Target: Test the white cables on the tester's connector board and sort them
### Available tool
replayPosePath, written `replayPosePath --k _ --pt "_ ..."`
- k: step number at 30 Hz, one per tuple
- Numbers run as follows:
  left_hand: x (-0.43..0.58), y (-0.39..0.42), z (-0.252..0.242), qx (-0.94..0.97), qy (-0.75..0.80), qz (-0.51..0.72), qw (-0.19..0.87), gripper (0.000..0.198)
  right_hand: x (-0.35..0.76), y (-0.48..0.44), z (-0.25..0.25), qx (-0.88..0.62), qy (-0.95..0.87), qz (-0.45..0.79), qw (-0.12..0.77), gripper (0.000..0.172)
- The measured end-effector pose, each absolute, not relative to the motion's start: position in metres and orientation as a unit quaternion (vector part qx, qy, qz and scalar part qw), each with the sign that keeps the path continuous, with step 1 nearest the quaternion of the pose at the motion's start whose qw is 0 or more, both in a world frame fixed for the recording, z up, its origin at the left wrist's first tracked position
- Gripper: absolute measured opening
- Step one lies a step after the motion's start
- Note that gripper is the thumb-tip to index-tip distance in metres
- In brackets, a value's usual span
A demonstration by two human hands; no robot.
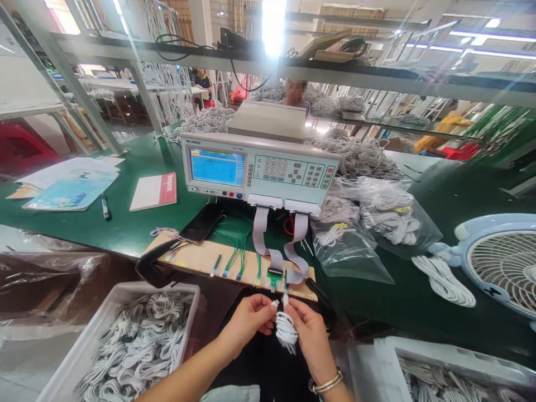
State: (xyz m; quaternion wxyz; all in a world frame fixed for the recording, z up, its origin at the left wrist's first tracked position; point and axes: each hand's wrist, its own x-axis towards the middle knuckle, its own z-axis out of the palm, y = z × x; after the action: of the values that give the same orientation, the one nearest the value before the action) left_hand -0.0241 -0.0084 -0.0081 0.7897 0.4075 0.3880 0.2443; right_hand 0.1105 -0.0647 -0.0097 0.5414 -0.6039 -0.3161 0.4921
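A coiled white cable [286, 333] hangs between my two hands, just in front of the wooden strip [251, 279] at the table's front edge. My left hand [256, 315] pinches one small white connector end of it. With thumb and fingers closed, my right hand [307, 324] holds the other connector end [286, 298] up at a socket on the strip; whether it is fully seated I cannot tell. A small green circuit board [274, 278] sits on the strip just above my hands. Grey ribbon cables [262, 229] run from there up to a tester with a lit blue screen [218, 167].
A white bin [192, 296] of coiled cables stands at lower left, another bin [396, 363] at lower right. Bagged cables [387, 218], a loose coil [444, 281] and a fan [502, 262] are on the right. A phone [203, 222], notebook [154, 191] and marker [105, 206] lie left.
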Motion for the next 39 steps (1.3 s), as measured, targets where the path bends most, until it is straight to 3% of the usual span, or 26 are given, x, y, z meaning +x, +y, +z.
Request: replayPosePath --k 6,17,35,39 --pt "-0.028 -0.002 -0.006 0.349 0.386 0.238 0.82 0.024 0.101 -0.06 -0.01 -0.566 -0.246 0.498 0.609 0.028" --pt "-0.004 -0.025 -0.009 0.269 0.41 0.408 0.77 0.026 0.112 -0.073 -0.004 -0.614 -0.376 0.455 0.524 0.036" --pt "0.0 -0.027 -0.011 0.245 0.398 0.443 0.765 0.026 0.109 -0.078 -0.009 -0.592 -0.342 0.47 0.559 0.029" --pt "-0.007 -0.02 -0.006 0.264 0.374 0.385 0.802 0.027 0.106 -0.075 -0.007 -0.597 -0.33 0.472 0.559 0.03"
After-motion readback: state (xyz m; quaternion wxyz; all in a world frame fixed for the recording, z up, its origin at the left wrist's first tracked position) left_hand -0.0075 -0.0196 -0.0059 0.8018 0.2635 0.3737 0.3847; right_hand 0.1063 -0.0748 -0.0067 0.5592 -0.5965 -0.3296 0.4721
